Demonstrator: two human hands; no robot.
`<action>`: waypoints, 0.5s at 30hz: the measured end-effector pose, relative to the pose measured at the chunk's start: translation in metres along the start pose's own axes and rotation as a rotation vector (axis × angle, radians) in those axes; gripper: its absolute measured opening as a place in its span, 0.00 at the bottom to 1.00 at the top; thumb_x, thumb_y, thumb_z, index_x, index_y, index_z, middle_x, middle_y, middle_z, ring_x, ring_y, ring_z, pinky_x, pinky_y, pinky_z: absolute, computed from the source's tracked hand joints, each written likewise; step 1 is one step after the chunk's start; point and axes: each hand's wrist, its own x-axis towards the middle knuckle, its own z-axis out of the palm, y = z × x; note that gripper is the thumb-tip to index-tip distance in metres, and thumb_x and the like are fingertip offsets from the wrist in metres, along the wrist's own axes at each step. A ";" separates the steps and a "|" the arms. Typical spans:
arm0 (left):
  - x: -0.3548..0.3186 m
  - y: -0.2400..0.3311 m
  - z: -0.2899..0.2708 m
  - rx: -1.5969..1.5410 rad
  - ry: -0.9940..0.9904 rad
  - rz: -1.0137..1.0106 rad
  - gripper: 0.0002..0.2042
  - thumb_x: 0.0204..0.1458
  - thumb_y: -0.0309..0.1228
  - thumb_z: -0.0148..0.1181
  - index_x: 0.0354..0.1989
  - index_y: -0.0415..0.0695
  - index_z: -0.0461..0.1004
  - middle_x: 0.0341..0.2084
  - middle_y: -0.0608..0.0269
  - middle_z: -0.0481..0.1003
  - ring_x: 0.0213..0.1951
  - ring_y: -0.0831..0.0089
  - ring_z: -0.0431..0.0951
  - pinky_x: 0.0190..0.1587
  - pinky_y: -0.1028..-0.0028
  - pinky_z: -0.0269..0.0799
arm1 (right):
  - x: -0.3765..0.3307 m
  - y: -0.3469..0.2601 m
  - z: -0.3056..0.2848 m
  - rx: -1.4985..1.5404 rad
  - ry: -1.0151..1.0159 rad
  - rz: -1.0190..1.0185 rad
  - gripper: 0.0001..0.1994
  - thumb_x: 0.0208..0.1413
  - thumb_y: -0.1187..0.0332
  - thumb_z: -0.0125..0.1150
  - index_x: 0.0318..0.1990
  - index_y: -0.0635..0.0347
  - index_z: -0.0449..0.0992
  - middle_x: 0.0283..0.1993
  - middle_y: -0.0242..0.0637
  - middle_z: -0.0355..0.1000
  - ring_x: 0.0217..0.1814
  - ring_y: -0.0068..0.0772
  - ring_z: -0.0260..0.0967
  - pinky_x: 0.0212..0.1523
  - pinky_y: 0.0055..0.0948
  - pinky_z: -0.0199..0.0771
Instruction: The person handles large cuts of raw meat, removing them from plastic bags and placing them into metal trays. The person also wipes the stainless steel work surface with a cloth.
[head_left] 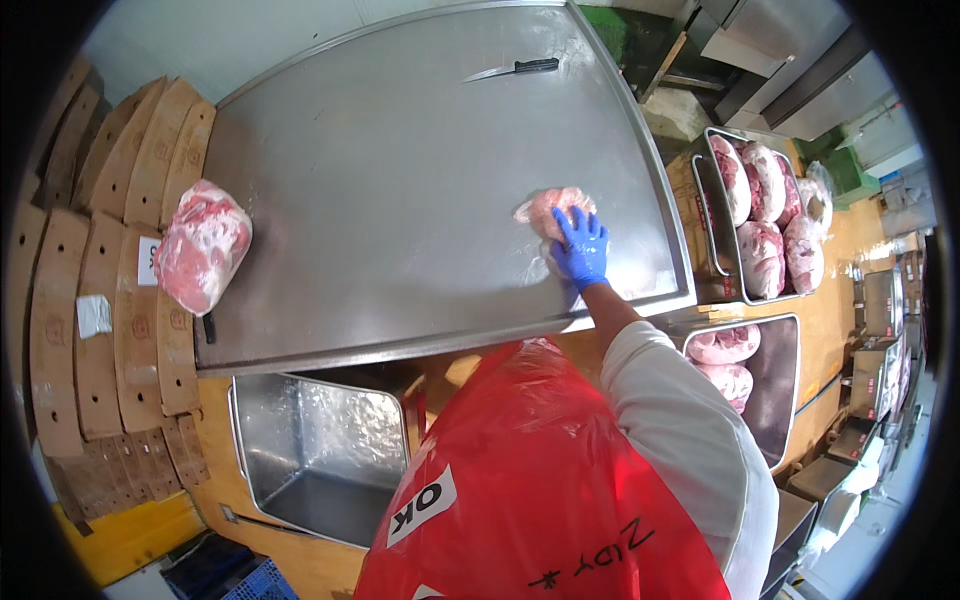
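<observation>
While the right hand [581, 248], in a blue glove, lies flat with fingers spread on a small piece of raw meat [552, 209] near the right edge of the steel table [400, 180], the left hand is out of view. A larger wrapped cut of meat [201, 245] sits at the table's left edge, well apart. A knife [515, 69] lies at the far side. Trays of meat [765, 215] stand to the right, and an empty steel bin [315, 455] sits below the table. A red apron [530, 480] fills the foreground.
</observation>
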 end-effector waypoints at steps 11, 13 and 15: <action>-0.072 0.119 0.066 0.023 0.097 -0.081 0.12 0.62 0.36 0.61 0.44 0.39 0.80 0.30 0.65 0.78 0.33 0.75 0.78 0.37 0.72 0.76 | 0.253 0.207 0.070 -0.100 0.096 0.027 0.33 0.46 0.65 0.64 0.65 0.30 0.71 0.67 0.41 0.67 0.62 0.54 0.67 0.59 0.54 0.69; -0.089 0.141 0.073 0.026 0.112 -0.056 0.12 0.62 0.36 0.61 0.44 0.39 0.80 0.31 0.65 0.78 0.33 0.75 0.78 0.37 0.72 0.76 | 0.294 0.221 0.073 -0.147 -0.038 0.031 0.33 0.50 0.62 0.65 0.66 0.28 0.67 0.69 0.38 0.64 0.63 0.56 0.65 0.60 0.54 0.67; -0.099 0.185 0.086 0.076 0.113 -0.022 0.12 0.62 0.36 0.61 0.44 0.39 0.80 0.31 0.65 0.78 0.33 0.75 0.78 0.37 0.72 0.76 | 0.323 0.231 0.063 -0.197 -0.075 0.148 0.32 0.53 0.60 0.64 0.68 0.26 0.65 0.70 0.37 0.63 0.64 0.57 0.65 0.60 0.54 0.67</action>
